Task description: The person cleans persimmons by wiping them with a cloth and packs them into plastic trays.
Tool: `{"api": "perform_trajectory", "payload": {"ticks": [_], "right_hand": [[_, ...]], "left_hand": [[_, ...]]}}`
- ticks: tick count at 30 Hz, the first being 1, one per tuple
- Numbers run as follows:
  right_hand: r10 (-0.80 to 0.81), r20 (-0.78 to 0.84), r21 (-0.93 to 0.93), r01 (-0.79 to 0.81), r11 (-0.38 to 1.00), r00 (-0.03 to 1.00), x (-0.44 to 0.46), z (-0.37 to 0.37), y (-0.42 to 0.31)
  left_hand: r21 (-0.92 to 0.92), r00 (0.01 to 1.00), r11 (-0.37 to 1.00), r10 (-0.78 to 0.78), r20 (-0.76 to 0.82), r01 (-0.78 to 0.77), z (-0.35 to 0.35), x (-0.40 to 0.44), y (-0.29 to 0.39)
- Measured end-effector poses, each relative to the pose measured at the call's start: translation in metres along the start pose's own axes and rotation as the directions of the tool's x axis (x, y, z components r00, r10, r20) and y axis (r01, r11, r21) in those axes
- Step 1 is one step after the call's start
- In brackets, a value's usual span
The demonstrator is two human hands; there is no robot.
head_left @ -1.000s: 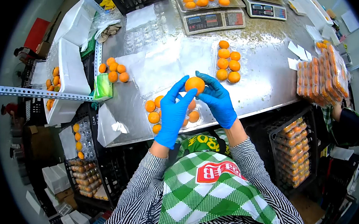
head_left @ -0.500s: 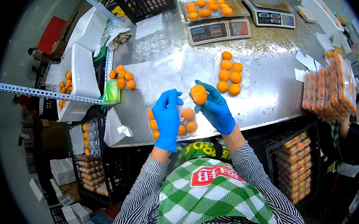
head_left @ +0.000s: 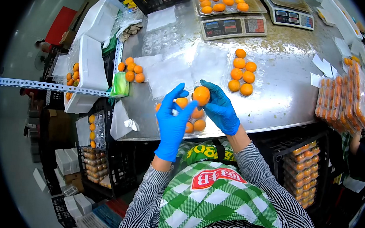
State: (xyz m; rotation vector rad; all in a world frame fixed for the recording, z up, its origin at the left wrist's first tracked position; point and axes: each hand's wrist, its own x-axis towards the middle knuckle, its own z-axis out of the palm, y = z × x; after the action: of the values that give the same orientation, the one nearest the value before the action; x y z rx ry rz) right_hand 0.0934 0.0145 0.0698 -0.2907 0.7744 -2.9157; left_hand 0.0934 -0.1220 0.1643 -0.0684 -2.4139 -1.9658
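Note:
My right hand (head_left: 221, 110), in a blue glove, grips an orange (head_left: 201, 96) over the front part of the table. Just left of that fruit, my left hand (head_left: 169, 128), also gloved in blue, has its fingers apart and holds nothing that I can make out. Below and partly behind both hands lies a clear plastic tray with oranges (head_left: 199, 125) in it, some of them covered by the left hand. To the right, another clear tray holds two columns of oranges (head_left: 248, 77). A loose group of oranges (head_left: 130, 70) rests on the table's left side.
A weighing scale (head_left: 233, 27) bears a tray of oranges at the back, beside a second scale (head_left: 288, 17). Stacked filled packs (head_left: 344, 98) stand at the right edge. White foam boxes (head_left: 93, 63) and a metal rail (head_left: 53, 87) border the left.
My left hand has opened, its fingers spreading from a closed pose. The orange in my right hand has turned slightly. The whole view has shifted, with the table now farther right and higher.

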Motion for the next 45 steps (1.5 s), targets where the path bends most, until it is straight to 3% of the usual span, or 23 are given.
{"api": "perform_trajectory", "payload": {"ticks": [4,7,10,13,16,17,19,20,24,28,31,34,37,38,41,45], "right_hand": [[-0.031,0.022,-0.153,0.034,0.988,0.999,0.004,0.007,0.002],[-0.045,0.015,-0.174,0.047,0.984,0.999,0.003,0.006,0.004],[-0.043,0.032,-0.169,0.048,0.984,0.999,0.003,0.006,0.005],[-0.051,0.059,-0.123,0.057,0.991,0.997,0.005,0.005,0.008],[0.008,-0.003,-0.017,-0.008,1.0,1.0,0.001,0.009,0.005],[0.059,0.059,0.208,-0.07,0.976,0.997,0.001,0.005,0.004],[0.11,0.206,0.596,-0.214,0.774,0.972,0.0,-0.001,0.002],[0.131,0.092,0.556,-0.16,0.815,0.987,-0.002,-0.001,0.001],[0.119,0.0,0.601,-0.095,0.794,0.993,-0.006,-0.004,-0.005],[0.104,0.045,0.683,-0.106,0.722,0.994,-0.009,-0.025,-0.003],[0.095,-0.013,0.625,-0.066,0.778,0.995,-0.009,-0.038,0.0],[0.05,-0.245,0.3,0.027,0.953,0.968,-0.008,-0.043,0.001],[-0.07,-0.344,-0.031,0.063,0.998,0.936,-0.008,-0.031,-0.009],[-0.047,-0.37,-0.034,0.037,0.999,0.928,-0.007,-0.03,-0.012],[-0.117,-0.339,-0.222,0.041,0.974,0.933,-0.005,-0.019,-0.021],[-0.123,-0.322,-0.322,0.014,0.947,0.939,-0.001,-0.014,-0.024]], "left_hand": [[0.114,0.99,0.985,0.136,-0.041,-0.131,0.007,-0.002,-0.02],[-0.121,0.997,0.99,0.079,0.001,-0.078,0.003,0.001,-0.026],[-0.153,0.994,0.982,-0.108,0.006,0.108,-0.003,0.001,-0.02],[-0.164,0.995,0.984,-0.083,-0.047,0.075,-0.003,0.003,-0.025],[-0.324,0.976,0.924,-0.217,0.0,0.205,-0.004,0.002,-0.022],[-0.312,0.982,0.934,-0.189,-0.011,0.176,-0.005,0.004,-0.024],[-0.293,0.991,0.949,-0.134,-0.031,0.119,-0.006,0.008,-0.025],[-0.317,0.982,0.934,-0.186,-0.027,0.168,-0.007,0.007,-0.019],[-0.327,0.978,0.933,-0.187,-0.095,0.147,-0.009,0.012,-0.03],[-0.341,0.974,0.922,-0.218,-0.064,0.184,-0.012,0.009,-0.039],[-0.301,0.968,0.932,-0.237,-0.082,0.202,-0.013,0.006,-0.046],[-0.289,0.969,0.937,-0.229,-0.09,0.195,-0.015,0.006,-0.057],[-0.252,0.964,0.943,-0.249,-0.092,0.219,-0.015,0.006,-0.064],[-0.257,0.962,0.937,-0.263,-0.078,0.236,-0.013,0.006,-0.064],[-0.253,0.957,0.929,-0.289,-0.034,0.271,-0.002,0.009,-0.056],[-0.178,0.963,0.947,-0.268,0.03,0.269,0.012,0.012,-0.036]]}}
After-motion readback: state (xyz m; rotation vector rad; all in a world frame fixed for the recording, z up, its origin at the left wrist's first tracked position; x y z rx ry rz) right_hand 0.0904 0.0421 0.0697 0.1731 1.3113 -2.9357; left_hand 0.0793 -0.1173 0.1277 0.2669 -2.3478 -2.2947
